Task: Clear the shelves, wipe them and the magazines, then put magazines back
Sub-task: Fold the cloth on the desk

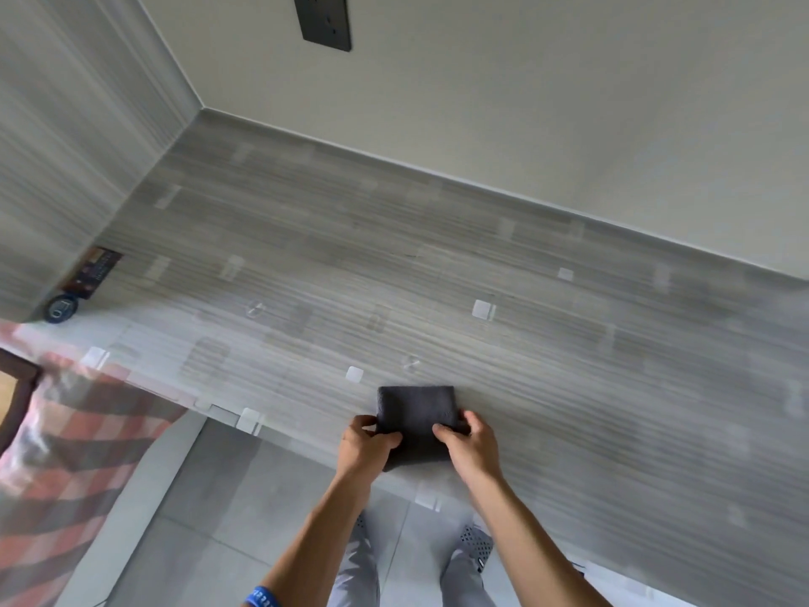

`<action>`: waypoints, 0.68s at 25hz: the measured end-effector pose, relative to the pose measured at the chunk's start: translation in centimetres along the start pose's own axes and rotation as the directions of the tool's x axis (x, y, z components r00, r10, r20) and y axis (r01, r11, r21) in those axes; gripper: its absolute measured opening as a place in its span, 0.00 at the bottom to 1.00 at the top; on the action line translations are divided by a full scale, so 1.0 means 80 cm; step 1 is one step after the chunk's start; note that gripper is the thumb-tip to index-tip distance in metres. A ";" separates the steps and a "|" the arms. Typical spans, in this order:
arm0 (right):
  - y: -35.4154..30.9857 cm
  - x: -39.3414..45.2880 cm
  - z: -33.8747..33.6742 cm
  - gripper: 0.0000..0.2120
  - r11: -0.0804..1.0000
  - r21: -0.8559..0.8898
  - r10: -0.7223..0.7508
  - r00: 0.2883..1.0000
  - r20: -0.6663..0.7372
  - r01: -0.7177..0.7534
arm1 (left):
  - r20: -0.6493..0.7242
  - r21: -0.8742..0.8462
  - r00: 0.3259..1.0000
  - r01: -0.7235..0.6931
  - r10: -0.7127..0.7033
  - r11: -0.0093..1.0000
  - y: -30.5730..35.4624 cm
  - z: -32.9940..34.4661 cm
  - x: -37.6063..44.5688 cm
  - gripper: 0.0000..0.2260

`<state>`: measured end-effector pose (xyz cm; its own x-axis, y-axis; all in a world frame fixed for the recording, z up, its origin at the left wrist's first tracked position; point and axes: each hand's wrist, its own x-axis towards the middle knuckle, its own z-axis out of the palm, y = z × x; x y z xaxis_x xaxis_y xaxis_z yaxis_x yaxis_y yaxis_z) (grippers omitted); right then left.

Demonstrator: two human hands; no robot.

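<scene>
A folded dark grey cloth (pixel 416 414) lies at the front edge of a grey wood-grain shelf top (pixel 394 256). My left hand (pixel 365 444) pinches the cloth's left edge. The cloth's right edge is held by my right hand (pixel 470 444), its fingers curled over the top. Several pale tape squares dot the surface. No magazines show on this surface, apart from a dark booklet (pixel 92 273) at the far left by the side wall.
A small round dark object (pixel 61 308) sits next to the booklet. A black socket plate (pixel 324 19) is on the back wall. A red-checked fabric (pixel 74 453) lies at the left below the surface. Grey floor tiles (pixel 210 519) and my feet are under the front edge.
</scene>
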<state>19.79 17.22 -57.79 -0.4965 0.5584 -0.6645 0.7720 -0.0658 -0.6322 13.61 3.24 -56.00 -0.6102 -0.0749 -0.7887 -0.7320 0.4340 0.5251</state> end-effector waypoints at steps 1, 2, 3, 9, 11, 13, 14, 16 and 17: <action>0.004 0.001 -0.004 0.13 1.000 0.011 -0.029 1.000 0.004 0.029 | 0.009 0.036 1.000 -0.021 0.021 0.999 0.001 0.000 0.001 0.12; 0.006 -0.001 -0.009 0.12 0.998 0.030 -0.061 0.998 -0.003 0.061 | 0.008 0.064 0.999 -0.052 0.052 0.997 0.004 0.001 0.001 0.11; 0.008 -0.004 -0.014 0.10 0.993 0.080 -0.089 0.996 -0.018 0.090 | 0.002 0.058 0.997 -0.078 0.078 0.995 0.008 0.002 -0.001 0.09; -0.030 -0.022 -0.057 0.11 0.868 0.467 -0.196 0.981 0.007 0.170 | 0.180 -0.288 0.938 -0.239 0.298 0.927 0.058 0.005 -0.036 0.09; -0.071 -0.019 -0.075 0.14 0.827 0.504 -0.297 0.955 0.015 0.249 | 0.210 -0.356 0.875 -0.347 0.436 0.868 0.096 0.006 -0.048 0.11; -0.111 -0.017 -0.102 0.17 0.745 0.566 -0.430 0.903 0.003 0.353 | 0.238 -0.437 0.780 -0.447 0.579 0.781 0.133 0.005 -0.054 0.13; -0.123 -0.016 -0.119 0.19 0.713 0.580 -0.490 0.872 0.011 0.393 | 0.262 -0.462 0.719 -0.492 0.644 0.738 0.146 0.004 -0.056 0.13; -0.119 -0.015 -0.143 0.21 0.728 0.522 -0.549 0.834 0.057 0.444 | 0.297 -0.404 0.629 -0.599 0.718 0.692 0.148 0.000 -0.055 0.16; -0.101 -0.014 -0.149 0.19 0.771 0.447 -0.539 0.838 0.079 0.454 | 0.303 -0.321 0.624 -0.645 0.720 0.694 0.133 0.001 -0.053 0.15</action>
<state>18.84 26.98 -47.18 -0.8639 0.4385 -0.2477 0.1926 -0.1667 -0.9670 8.43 8.28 -47.13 -0.8161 0.5380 -0.2108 -0.2119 0.0608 0.9754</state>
